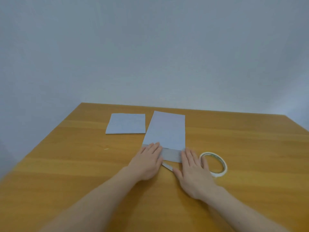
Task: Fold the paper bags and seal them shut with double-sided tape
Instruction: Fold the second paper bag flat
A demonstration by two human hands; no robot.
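A white paper bag [165, 129] lies flat in the middle of the wooden table [66, 164], its near end turned over into a narrow grey flap [171, 155]. My left hand [147, 160] presses flat on the left part of that flap with straight fingers. My right hand [192, 171] lies flat on the flap's right end. A roll of double-sided tape [215, 164] sits on the table just right of my right hand. A second white bag [126, 123], shorter and folded, lies at the back left.
The table's far edge [184, 109] meets a plain pale wall. A small pale scrap [106, 149] lies on the wood to the left of the hands.
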